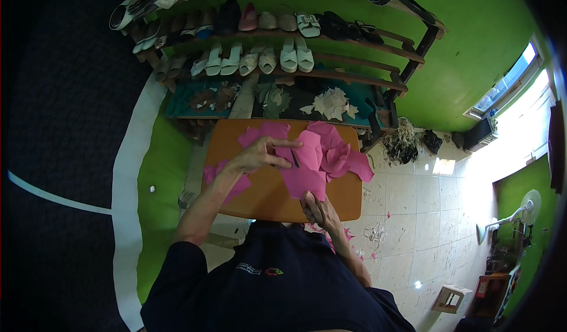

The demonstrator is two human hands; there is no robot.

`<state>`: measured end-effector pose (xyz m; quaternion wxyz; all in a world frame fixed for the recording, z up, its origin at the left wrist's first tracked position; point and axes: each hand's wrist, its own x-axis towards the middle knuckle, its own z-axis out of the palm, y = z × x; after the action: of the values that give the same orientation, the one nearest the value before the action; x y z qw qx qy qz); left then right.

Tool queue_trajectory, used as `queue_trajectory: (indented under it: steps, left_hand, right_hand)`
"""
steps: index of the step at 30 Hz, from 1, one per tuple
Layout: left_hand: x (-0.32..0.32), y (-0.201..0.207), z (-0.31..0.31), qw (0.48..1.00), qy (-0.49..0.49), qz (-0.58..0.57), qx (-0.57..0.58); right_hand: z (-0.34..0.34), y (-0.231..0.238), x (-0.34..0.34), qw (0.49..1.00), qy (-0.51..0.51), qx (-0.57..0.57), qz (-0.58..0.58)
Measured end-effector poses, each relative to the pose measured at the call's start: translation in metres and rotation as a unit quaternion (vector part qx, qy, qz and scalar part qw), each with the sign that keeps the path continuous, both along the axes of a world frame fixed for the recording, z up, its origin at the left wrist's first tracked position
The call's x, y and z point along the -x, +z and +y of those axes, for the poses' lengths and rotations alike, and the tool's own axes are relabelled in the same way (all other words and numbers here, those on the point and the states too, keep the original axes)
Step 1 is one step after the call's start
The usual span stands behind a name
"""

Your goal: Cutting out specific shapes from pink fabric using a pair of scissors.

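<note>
A pink sheet of thin, flexible material is held over the table. My left hand holds it from the left, the index finger and thumb lying apart on its surface. My right hand is closed at the sheet's near edge around what look like scissors, the handles mostly hidden by the fingers. A narrow dark blade shows at the middle of the sheet, between its upper and lower parts. Crumpled pink pieces lie to the right, and more pink pieces lie to the left.
The orange-brown table stands before me. Beyond it, a wooden rack holds rows of shoes, with cut scraps on its lowest shelf. Scraps litter the tiled floor at right. A white fan and small stool stand farther right.
</note>
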<state>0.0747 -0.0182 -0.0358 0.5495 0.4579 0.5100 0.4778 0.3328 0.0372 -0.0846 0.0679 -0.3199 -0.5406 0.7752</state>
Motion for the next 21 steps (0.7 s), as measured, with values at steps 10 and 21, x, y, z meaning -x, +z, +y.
queue_trajectory:
  steps: [10, 21]
  left_hand:
    - [-0.008, -0.01, -0.003, 0.997, 0.062, -0.044, -0.011]
    - [-0.013, -0.019, -0.009, 0.993, 0.094, -0.071, -0.018]
  right_hand:
    - [0.004, -0.088, 0.009, 0.993, -0.051, 0.077, -0.077]
    - [-0.004, -0.018, 0.001, 0.963, 0.055, -0.218, -0.15]
